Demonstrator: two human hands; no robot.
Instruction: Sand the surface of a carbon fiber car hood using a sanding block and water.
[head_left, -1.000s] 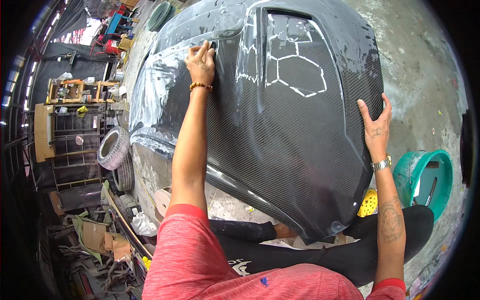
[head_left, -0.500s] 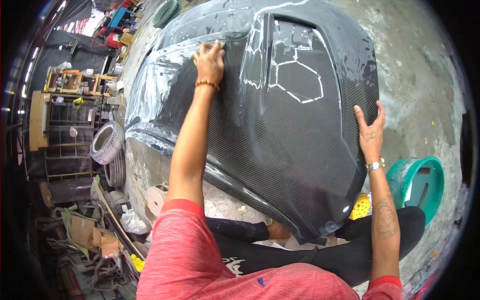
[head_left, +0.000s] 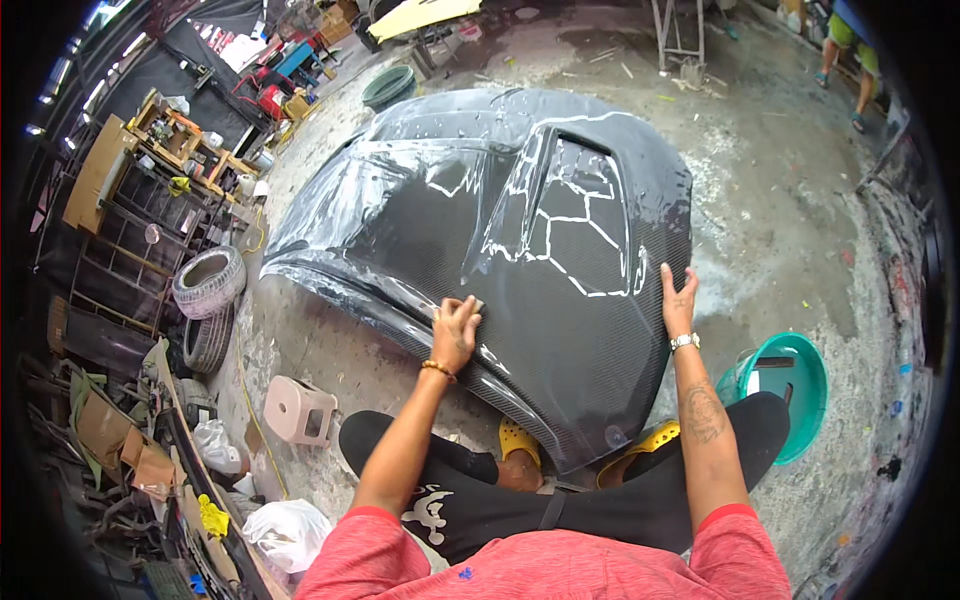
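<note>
A large carbon-fibre car hood [head_left: 590, 350] lies in front of me, its upper and left parts streaked with pale wet film, white lines around its recessed vent. My left hand [head_left: 453, 330] is closed on a small greyish pad [head_left: 478, 305], pressed on the hood's lower middle beside the long ridge. My right hand [head_left: 679, 300] grips the right edge, thumb on top and fingers over the rim; their tips are partly hidden. My feet in yellow clogs [head_left: 520, 445] are under the hood's near edge.
A teal basin [head_left: 800, 430] of water stands right of my knee. A plastic stool [head_left: 290, 410], stacked tyres [head_left: 208, 285], a white bag [head_left: 285, 530] and cluttered shelving line the left. Another tub [head_left: 388, 80] sits beyond the hood. Another person's legs [head_left: 860, 80] show at top right.
My left hand has come down from the hood's upper left to its lower middle with the pad. The view has widened, now showing more floor and another person.
</note>
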